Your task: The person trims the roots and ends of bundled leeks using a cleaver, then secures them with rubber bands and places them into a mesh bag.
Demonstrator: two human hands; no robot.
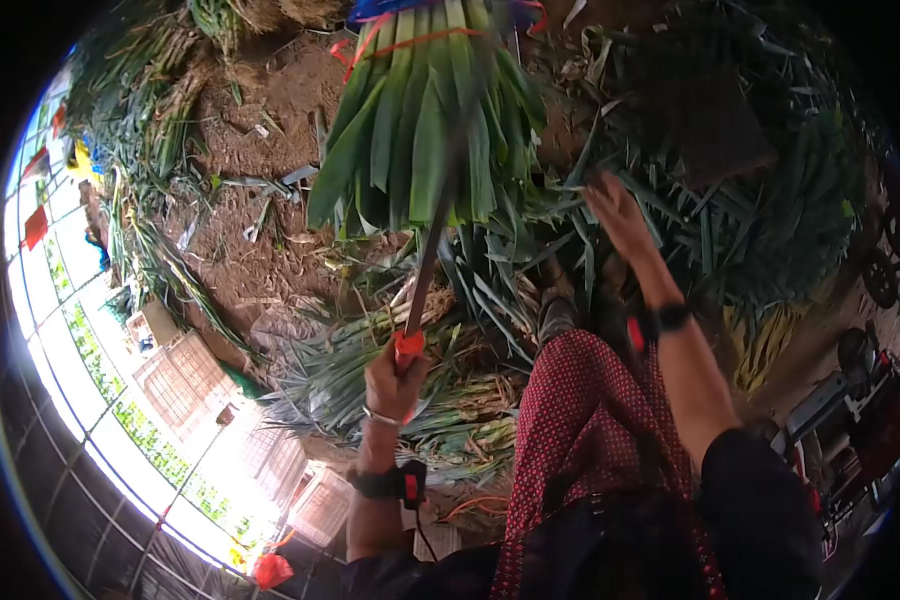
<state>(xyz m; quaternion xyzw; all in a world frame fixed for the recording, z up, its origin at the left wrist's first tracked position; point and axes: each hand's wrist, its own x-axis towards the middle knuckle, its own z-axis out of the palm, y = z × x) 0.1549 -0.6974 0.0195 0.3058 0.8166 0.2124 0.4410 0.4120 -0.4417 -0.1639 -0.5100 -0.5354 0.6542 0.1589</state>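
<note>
My left hand (395, 380) is wrapped round the orange handle of a long knife (432, 255), whose blade points up and away from me. The blade's far part is blurred and passes over a bundle of green leeks (400, 150) tied with red string (425, 42). Cut-looking leaf ends of the bundle face me. To the right of the bundle, my right hand (615, 210) is stretched out over loose leaves, fingers apart, with nothing seen in it.
Loose leeks (360, 385) lie below the bundle. A heap of green leaves (770, 210) is at the right, more leeks (150, 100) at the upper left. Crates (185, 380) stand by the wire mesh at left; a machine (845, 430) is at lower right.
</note>
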